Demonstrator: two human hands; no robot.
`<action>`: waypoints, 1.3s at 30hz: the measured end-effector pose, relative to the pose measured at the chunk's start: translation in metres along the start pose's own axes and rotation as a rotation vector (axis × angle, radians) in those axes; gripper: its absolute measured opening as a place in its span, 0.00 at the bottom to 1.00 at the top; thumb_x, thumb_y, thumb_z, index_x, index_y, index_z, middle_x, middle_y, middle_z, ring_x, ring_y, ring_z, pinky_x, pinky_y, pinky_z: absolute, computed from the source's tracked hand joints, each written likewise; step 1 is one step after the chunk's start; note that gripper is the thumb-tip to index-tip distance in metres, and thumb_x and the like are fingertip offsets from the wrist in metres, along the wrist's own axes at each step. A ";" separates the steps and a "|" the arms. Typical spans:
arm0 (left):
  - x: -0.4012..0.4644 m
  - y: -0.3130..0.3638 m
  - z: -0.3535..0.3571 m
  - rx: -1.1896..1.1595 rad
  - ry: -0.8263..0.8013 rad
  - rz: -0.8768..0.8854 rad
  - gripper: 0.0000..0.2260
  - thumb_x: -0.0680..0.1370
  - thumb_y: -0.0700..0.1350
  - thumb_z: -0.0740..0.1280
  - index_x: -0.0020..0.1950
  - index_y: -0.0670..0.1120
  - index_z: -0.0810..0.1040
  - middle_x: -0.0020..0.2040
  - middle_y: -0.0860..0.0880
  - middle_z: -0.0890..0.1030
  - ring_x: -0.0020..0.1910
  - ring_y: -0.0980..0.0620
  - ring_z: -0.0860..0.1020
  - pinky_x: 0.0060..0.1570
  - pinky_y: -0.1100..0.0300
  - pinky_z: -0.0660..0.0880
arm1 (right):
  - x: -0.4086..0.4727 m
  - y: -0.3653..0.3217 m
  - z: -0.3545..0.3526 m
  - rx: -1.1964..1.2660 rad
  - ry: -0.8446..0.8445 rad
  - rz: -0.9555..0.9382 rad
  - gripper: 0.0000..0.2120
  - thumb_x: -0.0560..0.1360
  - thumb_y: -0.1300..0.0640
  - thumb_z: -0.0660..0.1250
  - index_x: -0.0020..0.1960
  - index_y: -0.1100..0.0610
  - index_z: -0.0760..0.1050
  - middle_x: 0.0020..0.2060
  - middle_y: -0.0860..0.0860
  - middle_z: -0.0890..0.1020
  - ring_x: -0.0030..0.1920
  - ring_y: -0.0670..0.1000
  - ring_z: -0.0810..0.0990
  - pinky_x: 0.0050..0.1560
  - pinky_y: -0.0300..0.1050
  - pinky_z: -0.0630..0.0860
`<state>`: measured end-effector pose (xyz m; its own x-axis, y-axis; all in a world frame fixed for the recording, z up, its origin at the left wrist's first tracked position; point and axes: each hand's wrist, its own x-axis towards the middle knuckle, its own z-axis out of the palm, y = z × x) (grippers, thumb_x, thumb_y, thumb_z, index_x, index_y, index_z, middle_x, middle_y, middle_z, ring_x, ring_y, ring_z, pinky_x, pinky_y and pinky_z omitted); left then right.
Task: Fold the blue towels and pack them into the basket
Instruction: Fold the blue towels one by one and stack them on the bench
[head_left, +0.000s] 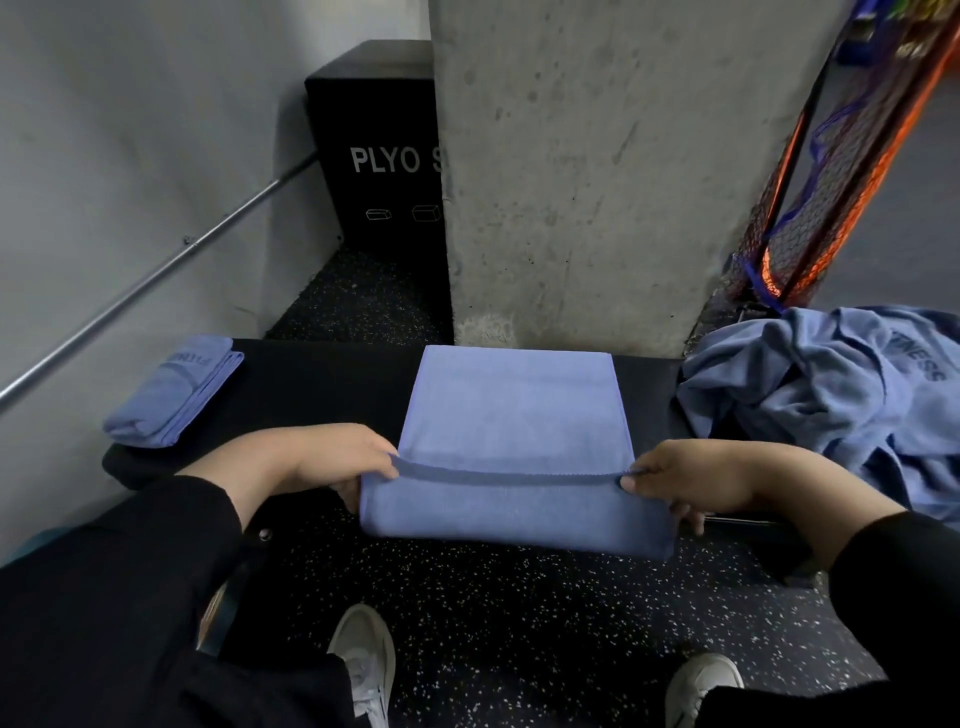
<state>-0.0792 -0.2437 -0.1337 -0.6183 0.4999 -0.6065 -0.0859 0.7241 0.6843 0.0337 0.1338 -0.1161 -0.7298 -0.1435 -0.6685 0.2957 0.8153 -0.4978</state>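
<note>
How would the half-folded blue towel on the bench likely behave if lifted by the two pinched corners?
The half-folded towel is probably floppy: its near part already drapes over the bench edge. Between the left hand and right hand the edge would likely sag. It seems light, since fingertip pinches hold it.

At centre frame, the flat rectangular cloth towel (519, 415) is plain periwinkle blue with a darker blue hem. The folded cloth towel (174, 392) at left and the crumpled cloth heap (831, 384) at right share that blue, with darker blue lettering. The padded counter (322, 379) is black. The rubber floor (545, 623) is black, speckled white. The square box (374, 156) at upper centre is black with white letters. The netting (810, 223) at upper right is orange, blue and black.
</note>
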 end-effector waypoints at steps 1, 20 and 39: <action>0.001 -0.001 0.000 -0.017 -0.009 -0.019 0.16 0.70 0.47 0.66 0.50 0.39 0.83 0.40 0.41 0.81 0.38 0.44 0.79 0.39 0.55 0.77 | -0.001 -0.001 0.000 0.032 -0.010 -0.012 0.12 0.84 0.49 0.60 0.47 0.55 0.74 0.30 0.46 0.77 0.30 0.45 0.80 0.33 0.43 0.77; 0.109 0.028 -0.006 0.343 0.695 0.143 0.12 0.84 0.43 0.59 0.50 0.38 0.78 0.46 0.40 0.81 0.46 0.39 0.78 0.41 0.49 0.71 | 0.097 -0.012 -0.033 -0.065 0.692 -0.040 0.21 0.84 0.52 0.58 0.34 0.58 0.67 0.31 0.54 0.73 0.37 0.57 0.70 0.37 0.49 0.57; 0.035 0.028 -0.004 0.135 0.216 0.087 0.11 0.83 0.40 0.60 0.54 0.40 0.83 0.43 0.43 0.82 0.38 0.49 0.79 0.37 0.57 0.76 | 0.032 -0.010 -0.023 -0.220 0.360 -0.106 0.17 0.84 0.51 0.59 0.46 0.60 0.78 0.42 0.52 0.82 0.44 0.50 0.79 0.49 0.46 0.73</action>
<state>-0.1060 -0.2079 -0.1347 -0.7725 0.4606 -0.4373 0.0711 0.7469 0.6611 -0.0063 0.1337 -0.1196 -0.9289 -0.0594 -0.3655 0.0980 0.9123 -0.3975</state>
